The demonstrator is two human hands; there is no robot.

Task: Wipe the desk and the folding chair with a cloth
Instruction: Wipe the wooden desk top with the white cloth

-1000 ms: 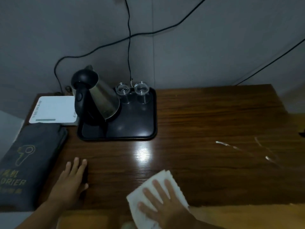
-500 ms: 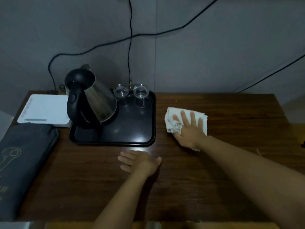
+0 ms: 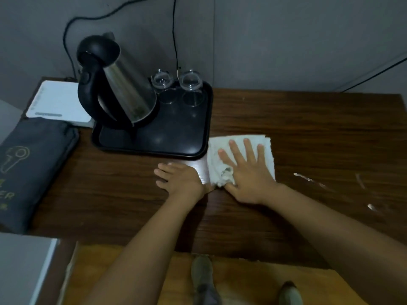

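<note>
Fingers (image 3: 247,148) of the right hand (image 3: 248,175) lie straight and spread, pressing the white cloth (image 3: 267,148) flat on the dark wooden desk (image 3: 308,128), just beside the right edge of the black tray (image 3: 176,135) that carries a kettle (image 3: 123,93) and two glasses (image 3: 163,82). Left hand (image 3: 178,179) rests palm down on the bare wood right alongside, fingers straight, gripping nothing, its thumb side close to the cloth's bunched corner. Pale streaks (image 3: 308,179) mark the desk further right.

right hand (image 3: 248,172) flat on cloth (image 3: 266,148) | left hand (image 3: 178,178) flat on desk (image 3: 308,128)
</note>
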